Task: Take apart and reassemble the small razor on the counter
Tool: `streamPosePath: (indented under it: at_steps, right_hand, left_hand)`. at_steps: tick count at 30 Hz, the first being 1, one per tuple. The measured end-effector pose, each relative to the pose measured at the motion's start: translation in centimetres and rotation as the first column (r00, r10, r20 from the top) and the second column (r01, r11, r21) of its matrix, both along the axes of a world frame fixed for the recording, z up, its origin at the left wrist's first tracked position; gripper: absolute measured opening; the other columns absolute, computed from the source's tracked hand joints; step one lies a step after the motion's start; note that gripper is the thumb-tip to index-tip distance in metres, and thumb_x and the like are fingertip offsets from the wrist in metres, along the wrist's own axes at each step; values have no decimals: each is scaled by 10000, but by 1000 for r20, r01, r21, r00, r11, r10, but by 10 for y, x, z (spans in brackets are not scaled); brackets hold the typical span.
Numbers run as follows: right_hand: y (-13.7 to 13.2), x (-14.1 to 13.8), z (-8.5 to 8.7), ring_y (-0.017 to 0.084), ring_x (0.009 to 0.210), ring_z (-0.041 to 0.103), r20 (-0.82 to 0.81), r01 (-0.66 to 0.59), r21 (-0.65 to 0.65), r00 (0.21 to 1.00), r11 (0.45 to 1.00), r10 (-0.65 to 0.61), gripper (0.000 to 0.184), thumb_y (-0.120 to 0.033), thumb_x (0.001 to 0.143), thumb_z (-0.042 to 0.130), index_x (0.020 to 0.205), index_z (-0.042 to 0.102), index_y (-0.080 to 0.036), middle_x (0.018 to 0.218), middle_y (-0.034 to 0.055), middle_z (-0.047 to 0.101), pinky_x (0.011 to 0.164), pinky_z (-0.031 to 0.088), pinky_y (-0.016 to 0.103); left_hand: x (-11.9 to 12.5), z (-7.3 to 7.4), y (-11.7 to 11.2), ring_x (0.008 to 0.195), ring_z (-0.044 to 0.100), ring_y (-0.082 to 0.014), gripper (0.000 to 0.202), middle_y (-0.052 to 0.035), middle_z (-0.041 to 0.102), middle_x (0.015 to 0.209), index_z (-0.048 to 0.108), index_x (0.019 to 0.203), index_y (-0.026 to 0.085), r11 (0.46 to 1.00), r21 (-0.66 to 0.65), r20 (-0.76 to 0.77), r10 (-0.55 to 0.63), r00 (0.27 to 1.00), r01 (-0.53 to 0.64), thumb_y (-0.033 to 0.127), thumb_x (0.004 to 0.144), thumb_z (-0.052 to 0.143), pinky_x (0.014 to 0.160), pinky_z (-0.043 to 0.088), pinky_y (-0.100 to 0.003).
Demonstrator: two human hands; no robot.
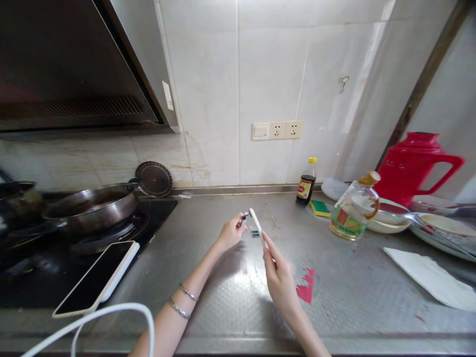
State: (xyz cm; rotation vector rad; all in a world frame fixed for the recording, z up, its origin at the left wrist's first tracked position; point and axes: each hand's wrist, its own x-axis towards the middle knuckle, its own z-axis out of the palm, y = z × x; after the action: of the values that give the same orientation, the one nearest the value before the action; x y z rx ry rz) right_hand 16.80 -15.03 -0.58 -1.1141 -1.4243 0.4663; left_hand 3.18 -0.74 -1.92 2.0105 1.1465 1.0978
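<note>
My left hand (231, 232) is closed in a pinch around a small dark object with a shiny metallic part (244, 218). Its exact kind is too small to make out. Between the fingers of my right hand (278, 272) is a slim white stick (256, 221), tilted with its far end up and to the left. That end is close to the small dark object, and I cannot tell whether they touch. Just beyond and below the stick, a small teal-and-clear item (255, 231) shows on the steel counter (230, 307). Both hands are above the counter.
To the left are a phone on a white slab (98, 277), a white cable (122, 307) and a steel pan (92, 208) on the stove. Rightward stand a soy sauce bottle (305, 183), a sponge (320, 208), an oil jug (345, 218), a red thermos (409, 168) and bowls (390, 225).
</note>
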Motion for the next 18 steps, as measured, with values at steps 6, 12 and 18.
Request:
streamPosePath:
  at_steps: [6, 12, 18]
  right_hand:
    - [-6, -6, 3, 112, 468, 436, 38, -68, -13, 997, 998, 69, 455, -343, 888, 366, 1287, 500, -170, 633, 34, 597, 439, 357, 215]
    - [-3, -2, 2, 107, 447, 407, -12, -9, -44, 1000, 999, 9, 477, -362, 886, 354, 1303, 477, -164, 597, 20, 561, 419, 341, 212]
    - [-5, -6, 4, 105, 440, 389, -2, -78, -82, 997, 994, 78, 471, -362, 880, 364, 1286, 493, -163, 559, 4, 519, 413, 324, 208]
  left_hand:
    - [0, 3, -3, 678, 607, -133, 242, -20, 649, 773, 550, 1001, 156, 1000, -10, -24, 4, 1000, -5, 191, 768, 494, 590, 473, -212]
    - [1, 5, -4, 697, 607, -138, 255, -17, 642, 767, 546, 1010, 174, 999, -32, 16, -3, 1000, 3, 194, 757, 514, 563, 457, -192]
    - [1, 6, -5, 694, 598, -140, 294, -21, 644, 769, 554, 1022, 174, 988, -151, 94, 31, 995, -16, 173, 728, 556, 551, 453, -185]
